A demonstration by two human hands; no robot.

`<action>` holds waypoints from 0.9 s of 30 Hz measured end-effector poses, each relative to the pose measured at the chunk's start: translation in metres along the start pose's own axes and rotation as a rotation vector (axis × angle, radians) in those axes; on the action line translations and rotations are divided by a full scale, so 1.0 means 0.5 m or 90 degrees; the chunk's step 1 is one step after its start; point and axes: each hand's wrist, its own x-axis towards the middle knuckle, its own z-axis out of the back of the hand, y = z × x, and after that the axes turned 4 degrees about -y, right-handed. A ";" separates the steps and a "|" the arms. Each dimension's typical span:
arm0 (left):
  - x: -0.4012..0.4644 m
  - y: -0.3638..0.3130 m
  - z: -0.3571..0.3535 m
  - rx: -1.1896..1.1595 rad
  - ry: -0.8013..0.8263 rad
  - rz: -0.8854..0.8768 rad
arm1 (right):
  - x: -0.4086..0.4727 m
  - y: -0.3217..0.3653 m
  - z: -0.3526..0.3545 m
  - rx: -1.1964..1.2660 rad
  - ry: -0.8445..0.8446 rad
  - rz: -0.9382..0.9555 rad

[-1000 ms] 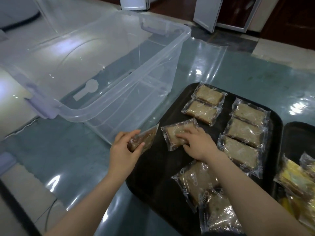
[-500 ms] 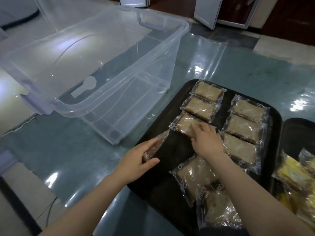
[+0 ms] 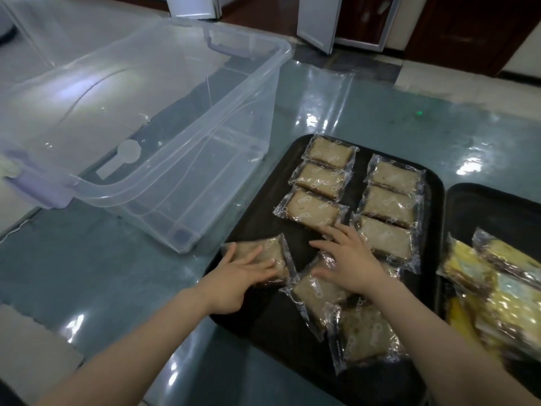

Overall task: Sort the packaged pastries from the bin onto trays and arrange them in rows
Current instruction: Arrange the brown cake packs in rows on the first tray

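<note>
pastries (image 3: 317,208) | rows on tray (image 3: 257,206) (black) | bin (image 3: 187,183) empty

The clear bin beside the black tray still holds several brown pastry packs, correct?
No. In the head view the clear bin beside the black tray holds no packs; the brown pastry packs lie on the tray.

Left hand (image 3: 234,276): we see it bare, no glove, ring or watch.
Right hand (image 3: 348,259): we see it bare too.
Forearms: we see no sleeves on either.
</note>
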 end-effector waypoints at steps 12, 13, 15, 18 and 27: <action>0.106 0.010 0.005 0.295 -0.052 -0.224 | -0.122 -0.002 0.031 0.063 -0.103 -0.100; 0.112 0.014 0.006 0.295 -0.050 -0.210 | -0.128 -0.001 0.033 0.089 -0.115 -0.124; 0.116 0.017 0.004 0.277 -0.040 -0.198 | -0.137 0.002 0.037 0.135 -0.143 -0.172; 0.098 0.024 -0.007 0.237 -0.071 -0.186 | -0.144 0.015 0.047 0.191 -0.202 -0.211; 0.006 0.067 -0.014 0.029 -0.119 -0.049 | -0.141 0.140 0.062 0.273 -0.303 -0.241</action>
